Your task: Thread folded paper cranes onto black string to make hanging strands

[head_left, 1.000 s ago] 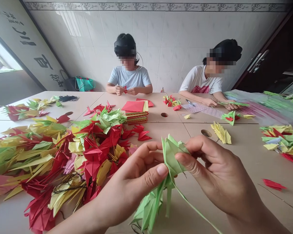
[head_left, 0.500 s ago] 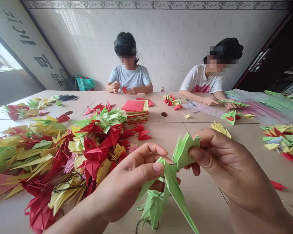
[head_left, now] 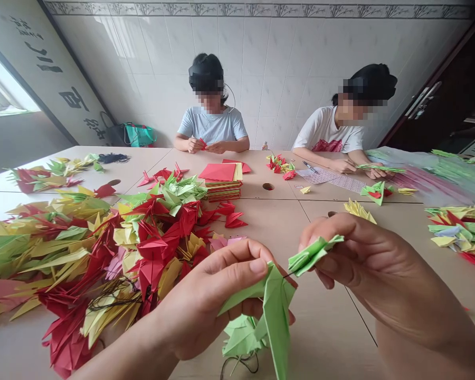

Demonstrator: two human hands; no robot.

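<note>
My left hand (head_left: 221, 293) pinches a green folded paper crane (head_left: 276, 306) between thumb and fingers, its long points hanging down. Between thumb and forefinger of my right hand (head_left: 364, 264) is a second green paper crane (head_left: 312, 254), folded flat. A short stretch of dark thread (head_left: 288, 275) runs between the two cranes. Below my left hand hangs another green paper crane (head_left: 243, 335), partly hidden by the fingers. Under it a loop of black thread (head_left: 240, 361) curls near the bottom edge.
A large heap of red, yellow and green cranes (head_left: 154, 248) covers the left side. Behind it stands a stack of coloured paper (head_left: 224, 190). Two people sit across the table (head_left: 269, 221); one holds a red folded piece (head_left: 202, 143). More cranes (head_left: 459, 227) lie at the right.
My right hand has moved slightly right, drawing its crane away from the left one and tilting it flatter. A gap with thread now shows between them. The view has shifted a little.
</note>
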